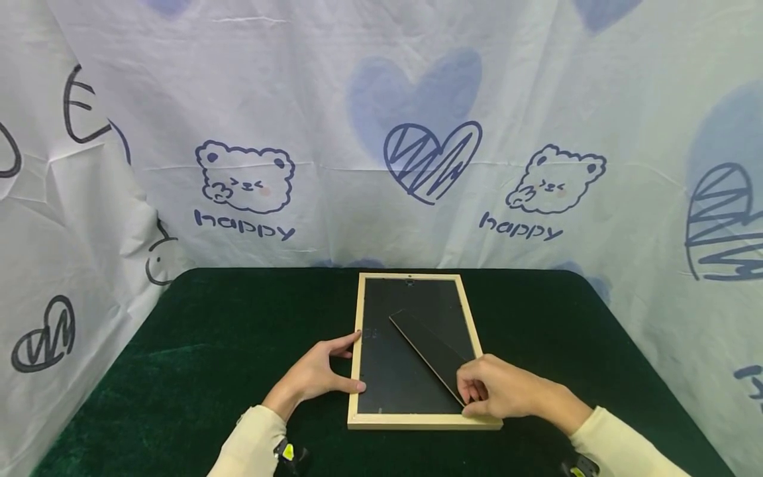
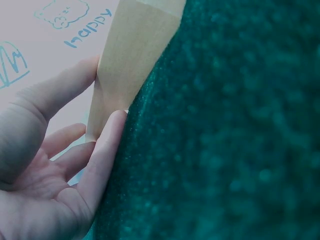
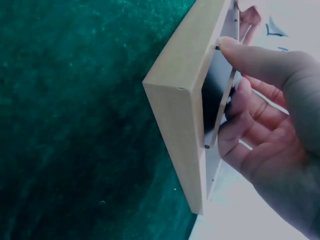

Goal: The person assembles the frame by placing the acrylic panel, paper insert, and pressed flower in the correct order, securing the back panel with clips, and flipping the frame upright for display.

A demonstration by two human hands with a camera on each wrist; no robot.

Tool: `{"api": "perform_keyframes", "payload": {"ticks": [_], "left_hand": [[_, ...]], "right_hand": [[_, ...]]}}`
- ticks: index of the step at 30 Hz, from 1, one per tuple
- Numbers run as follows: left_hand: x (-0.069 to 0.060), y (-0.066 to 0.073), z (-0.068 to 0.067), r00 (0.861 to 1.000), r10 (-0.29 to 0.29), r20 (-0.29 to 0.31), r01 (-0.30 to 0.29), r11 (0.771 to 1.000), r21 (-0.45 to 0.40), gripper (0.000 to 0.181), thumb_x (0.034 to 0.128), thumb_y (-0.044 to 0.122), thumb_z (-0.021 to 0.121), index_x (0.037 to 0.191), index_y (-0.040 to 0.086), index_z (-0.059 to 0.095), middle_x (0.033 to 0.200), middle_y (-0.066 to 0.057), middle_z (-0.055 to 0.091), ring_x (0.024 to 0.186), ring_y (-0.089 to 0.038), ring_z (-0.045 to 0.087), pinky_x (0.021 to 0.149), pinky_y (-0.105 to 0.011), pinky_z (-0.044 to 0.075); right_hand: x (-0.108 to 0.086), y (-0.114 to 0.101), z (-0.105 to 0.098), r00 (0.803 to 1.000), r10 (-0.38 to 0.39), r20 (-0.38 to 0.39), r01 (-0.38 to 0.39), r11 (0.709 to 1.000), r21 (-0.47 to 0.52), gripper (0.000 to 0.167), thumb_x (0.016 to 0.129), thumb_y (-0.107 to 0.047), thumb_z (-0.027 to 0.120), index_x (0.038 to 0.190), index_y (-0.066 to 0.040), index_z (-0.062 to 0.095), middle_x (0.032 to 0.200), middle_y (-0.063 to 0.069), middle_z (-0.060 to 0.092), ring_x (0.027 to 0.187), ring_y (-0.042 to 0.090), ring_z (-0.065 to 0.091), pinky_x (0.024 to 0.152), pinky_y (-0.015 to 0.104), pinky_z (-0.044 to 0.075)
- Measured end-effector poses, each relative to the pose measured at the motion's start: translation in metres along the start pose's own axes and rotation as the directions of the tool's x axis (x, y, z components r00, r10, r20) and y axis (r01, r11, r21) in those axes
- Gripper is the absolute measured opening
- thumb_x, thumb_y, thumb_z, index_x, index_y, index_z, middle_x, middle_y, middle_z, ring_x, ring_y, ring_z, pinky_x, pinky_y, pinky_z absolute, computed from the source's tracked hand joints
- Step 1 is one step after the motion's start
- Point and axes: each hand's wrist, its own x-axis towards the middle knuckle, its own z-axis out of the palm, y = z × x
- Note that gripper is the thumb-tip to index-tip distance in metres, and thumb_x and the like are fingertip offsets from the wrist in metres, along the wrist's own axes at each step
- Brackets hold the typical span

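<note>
A pale wooden picture frame (image 1: 426, 420) lies back side up on the dark green cloth. Its black backing board (image 1: 393, 371) faces up, with an easel stand (image 1: 429, 344) slanting across it. My left hand (image 1: 316, 372) grips the frame's left side, the thumb over the top edge and fingers against the outer side. At the lower right corner is my right hand (image 1: 501, 386), fingers curled over the stand's lower end. In the right wrist view, its thumb (image 3: 260, 60) touches a small dark tab (image 3: 217, 48) at the frame's inner edge. Whether those fingers pinch the stand is unclear.
Dark green cloth (image 1: 197, 371) covers the table around the frame. Behind it hangs a white curtain (image 1: 334, 199) printed with hearts, bears and the word happy; another part of it hangs at the left. A hanging loop (image 1: 409, 283) sits at the board's far end.
</note>
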Motion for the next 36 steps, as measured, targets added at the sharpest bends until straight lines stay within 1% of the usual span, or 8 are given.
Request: {"api": "perform_keyframes", "payload": {"ticks": [4,11,19,22,25,28,31,36], "left_hand": [[0.000,0.001,-0.001,1.000,-0.012,0.003,0.012,1.000,0.001,0.099,0.0682,0.031,0.098,0.154,0.029,0.049,0.149,-0.006,0.059,0.133,-0.028,0.056,0.116,-0.062,0.040],[0.000,0.000,0.000,1.000,-0.006,0.007,0.006,1.000,0.005,0.100,0.0675,0.031,0.098,0.154,0.029,0.049,0.148,-0.006,0.060,0.132,-0.027,0.057,0.116,-0.061,0.041],[-0.001,-0.001,0.000,1.000,0.008,-0.004,-0.008,1.000,0.005,0.099,0.0672,0.030,0.098,0.154,0.029,0.050,0.146,-0.006,0.062,0.131,-0.025,0.058,0.115,-0.059,0.043],[-0.001,-0.001,0.000,1.000,0.003,0.000,-0.003,1.000,0.001,0.099,0.0672,0.029,0.098,0.154,0.030,0.050,0.145,-0.005,0.062,0.131,-0.025,0.058,0.116,-0.058,0.042],[-0.001,0.000,-0.001,1.000,0.007,0.009,-0.007,1.000,-0.001,0.098,0.0678,0.029,0.098,0.154,0.029,0.050,0.146,-0.005,0.062,0.130,-0.024,0.058,0.116,-0.059,0.042],[-0.001,0.000,-0.001,1.000,0.011,0.015,-0.011,1.000,0.001,0.098,0.0685,0.028,0.098,0.154,0.029,0.050,0.146,-0.005,0.062,0.130,-0.024,0.059,0.116,-0.059,0.041],[-0.001,0.001,-0.002,1.000,0.013,0.018,-0.013,1.000,0.001,0.098,0.0685,0.028,0.098,0.154,0.028,0.050,0.147,-0.006,0.062,0.130,-0.025,0.059,0.116,-0.060,0.041],[-0.002,0.002,-0.002,1.000,0.023,0.020,-0.023,1.000,0.004,0.097,0.0683,0.027,0.098,0.154,0.026,0.050,0.147,-0.007,0.062,0.130,-0.026,0.059,0.115,-0.061,0.041]], "right_hand": [[0.001,0.000,0.000,1.000,-0.025,0.010,0.025,0.999,-0.040,0.024,0.086,-0.011,0.082,0.080,-0.019,0.061,0.074,-0.008,0.060,0.064,-0.007,0.051,0.055,0.013,0.048],[0.003,-0.002,0.003,0.989,-0.142,0.032,0.146,0.974,-0.174,0.025,0.084,-0.001,0.074,0.079,-0.018,0.057,0.072,-0.007,0.057,0.061,-0.009,0.044,0.055,0.006,0.041],[0.005,-0.004,0.007,0.968,-0.249,0.022,0.248,0.948,-0.201,0.032,0.080,0.011,0.068,0.081,-0.017,0.052,0.069,-0.005,0.049,0.064,-0.009,0.032,0.056,0.003,0.030],[0.003,-0.006,0.010,0.971,-0.236,0.034,0.238,0.949,-0.206,0.034,0.080,0.015,0.065,0.086,-0.016,0.052,0.072,-0.005,0.047,0.067,-0.006,0.032,0.058,0.004,0.031],[0.001,-0.010,0.013,0.983,-0.177,0.054,0.184,0.956,-0.226,0.037,0.083,0.017,0.065,0.091,-0.017,0.052,0.079,-0.006,0.048,0.071,-0.004,0.037,0.059,0.007,0.036],[-0.001,-0.013,0.016,0.991,-0.112,0.071,0.128,0.952,-0.278,0.043,0.080,0.019,0.067,0.094,-0.019,0.052,0.084,-0.009,0.048,0.072,-0.003,0.040,0.061,0.010,0.042],[-0.001,-0.015,0.021,0.992,-0.109,0.066,0.125,0.922,-0.367,0.049,0.073,0.021,0.070,0.093,-0.020,0.052,0.085,-0.011,0.047,0.072,-0.003,0.039,0.062,0.009,0.042],[-0.002,-0.016,0.026,0.980,-0.199,0.029,0.187,0.849,-0.494,0.050,0.068,0.020,0.073,0.089,-0.020,0.051,0.083,-0.012,0.043,0.067,-0.005,0.032,0.057,0.007,0.034]]}}
